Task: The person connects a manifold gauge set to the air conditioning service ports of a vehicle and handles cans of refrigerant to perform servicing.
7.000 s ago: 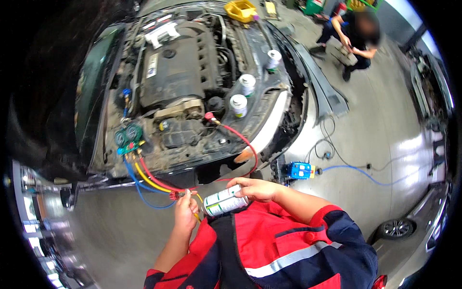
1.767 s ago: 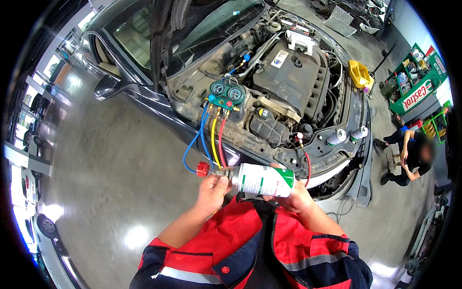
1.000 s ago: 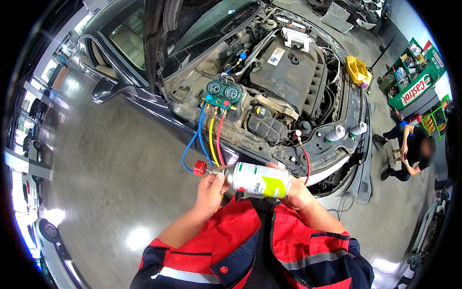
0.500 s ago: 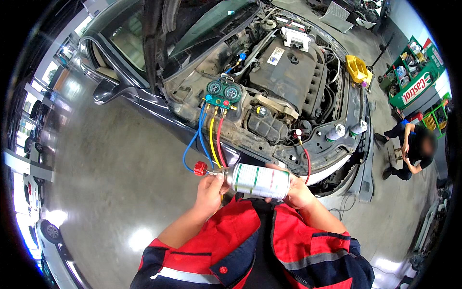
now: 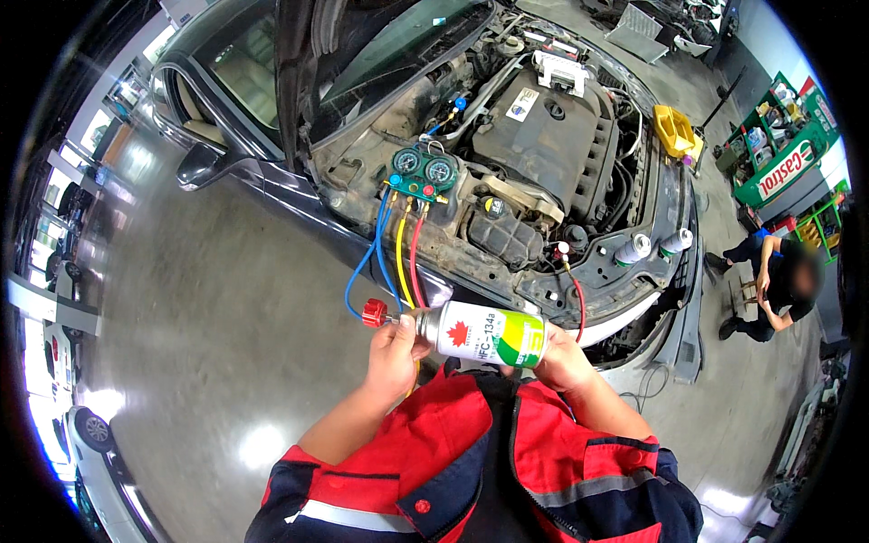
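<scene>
A white and green refrigerant can (image 5: pixel 480 333) lies on its side between my hands, held in front of my chest. Its neck carries a can tap with a red knob (image 5: pixel 374 313), pointing left. My left hand (image 5: pixel 396 353) is closed round the tap and neck. Round the can's base, my right hand (image 5: pixel 563 355) is closed, with some fingers hidden beneath it. Beyond my hands, a manifold gauge set (image 5: pixel 419 178) with two dials rests on the engine bay's edge. Blue, yellow and red hoses (image 5: pixel 415 258) hang from it; the yellow one runs down behind my left hand.
The dark car's engine bay (image 5: pixel 534 136) lies open ahead. Two more cans (image 5: pixel 632 249) stand at its front right, near a red-hose coupler (image 5: pixel 562 249). A yellow container (image 5: pixel 674 131) sits farther back. At right, a person (image 5: pixel 769 281) crouches by a green rack (image 5: pixel 778 167).
The can has rolled about its long axis between my hands, so a different side of its label faces up. My right-hand fingers have shifted from its top to its base.
</scene>
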The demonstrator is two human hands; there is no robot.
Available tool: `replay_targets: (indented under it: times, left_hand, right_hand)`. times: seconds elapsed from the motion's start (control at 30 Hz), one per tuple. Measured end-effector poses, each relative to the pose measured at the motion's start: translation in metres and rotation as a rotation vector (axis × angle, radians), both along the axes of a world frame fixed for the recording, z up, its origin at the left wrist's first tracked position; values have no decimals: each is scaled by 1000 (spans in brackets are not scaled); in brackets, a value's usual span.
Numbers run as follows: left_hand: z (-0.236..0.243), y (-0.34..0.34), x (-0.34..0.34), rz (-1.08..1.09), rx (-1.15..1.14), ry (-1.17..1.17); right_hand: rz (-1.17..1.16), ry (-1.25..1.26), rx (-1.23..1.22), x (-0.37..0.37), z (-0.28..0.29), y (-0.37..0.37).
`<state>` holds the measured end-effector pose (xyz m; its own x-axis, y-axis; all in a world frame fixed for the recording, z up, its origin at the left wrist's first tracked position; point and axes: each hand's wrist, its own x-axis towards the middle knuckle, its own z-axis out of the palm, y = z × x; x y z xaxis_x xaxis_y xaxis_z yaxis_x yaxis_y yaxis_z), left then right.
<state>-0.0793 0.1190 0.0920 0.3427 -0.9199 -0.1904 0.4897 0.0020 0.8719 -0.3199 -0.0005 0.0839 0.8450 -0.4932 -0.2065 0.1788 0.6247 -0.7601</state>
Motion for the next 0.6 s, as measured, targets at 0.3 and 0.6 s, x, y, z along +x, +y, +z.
replay_targets:
  times: [0.3,0.6]
  left_hand:
    - [-8,-1,10,-5,59,-114]
    - [-5,-4,13,37,46,-62]
  right_hand:
    - [-141,314,-1058,-12,35,3]
    - [82,188,-450,-10,24,4]
